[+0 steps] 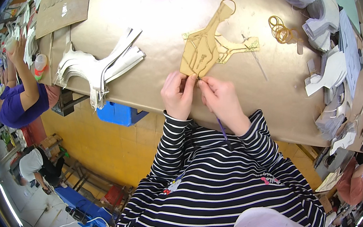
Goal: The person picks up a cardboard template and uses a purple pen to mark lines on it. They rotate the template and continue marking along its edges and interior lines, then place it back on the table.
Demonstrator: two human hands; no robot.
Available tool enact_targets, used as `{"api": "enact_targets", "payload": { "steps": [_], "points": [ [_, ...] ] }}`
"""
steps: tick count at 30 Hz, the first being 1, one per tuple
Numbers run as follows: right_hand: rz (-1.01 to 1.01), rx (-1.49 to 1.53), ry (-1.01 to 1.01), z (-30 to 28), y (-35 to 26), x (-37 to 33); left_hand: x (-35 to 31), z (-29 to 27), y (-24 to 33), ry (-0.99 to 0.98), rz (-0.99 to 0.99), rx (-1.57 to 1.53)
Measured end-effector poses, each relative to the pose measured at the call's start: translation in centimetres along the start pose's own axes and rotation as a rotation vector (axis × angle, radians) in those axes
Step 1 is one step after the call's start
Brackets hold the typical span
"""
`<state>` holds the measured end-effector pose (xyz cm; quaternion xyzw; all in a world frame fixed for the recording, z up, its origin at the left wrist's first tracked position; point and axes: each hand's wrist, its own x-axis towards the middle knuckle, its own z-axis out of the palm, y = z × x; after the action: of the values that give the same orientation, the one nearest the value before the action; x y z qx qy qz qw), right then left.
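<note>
Near the front edge of the table, my left hand (176, 95) is closed on the lower edge of a flat yellow template (201, 52) with slits cut in it. My right hand (223, 99) is closed beside it, its fingertips meeting at the template's lower corner. A thin purple pen-like stick (222, 129) sticks out below the right hand; its upper end is hidden by the fingers. At the template's narrow far end a brown rubber band (232, 3) forms a loop. Another yellow cut-out piece (241, 47) lies on the table, partly behind the template.
White cut pieces (94, 67) are stacked at left, above a blue bin (120, 113). To the right lie a thin metal rod (255, 61), several rubber bands (281, 31) and piles of white pieces (333, 72). A co-worker in purple (21, 103) is at far left.
</note>
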<state>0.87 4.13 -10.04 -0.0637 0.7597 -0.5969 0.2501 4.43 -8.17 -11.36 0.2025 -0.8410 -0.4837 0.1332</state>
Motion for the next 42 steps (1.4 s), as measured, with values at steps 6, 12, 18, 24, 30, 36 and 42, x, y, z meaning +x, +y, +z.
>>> {"api": "enact_targets", "payload": {
  "steps": [6,12,18,24,30,36,42],
  "points": [
    [0.27,0.461,-0.269,-4.5,-3.5,-1.8,-0.5,-1.1,3.0,-0.042,-0.246,-0.645],
    [0.177,0.408,-0.202,-6.3,-7.0,-3.6,-0.5,-1.8,7.9,-0.224,-0.242,-0.73],
    [0.246,0.436,-0.242,-7.9,-8.5,-4.1,-0.9,-2.2,9.5,-0.297,-0.161,-0.743],
    [0.213,0.439,-0.265,-8.0,-8.8,-4.7,-1.5,-2.7,10.2,-0.292,-0.139,-0.627],
    [0.225,0.43,-0.344,-8.7,-8.8,-4.9,-1.6,-3.3,10.3,-0.32,-0.008,-0.451],
    [0.251,0.468,-0.415,-9.1,-9.0,-4.7,-1.6,-3.6,10.8,-0.312,-0.026,-0.397],
    [0.305,0.444,-0.455,-9.4,-9.5,-4.3,-1.2,-4.2,11.4,-0.332,0.059,-0.255]
  ]
}}
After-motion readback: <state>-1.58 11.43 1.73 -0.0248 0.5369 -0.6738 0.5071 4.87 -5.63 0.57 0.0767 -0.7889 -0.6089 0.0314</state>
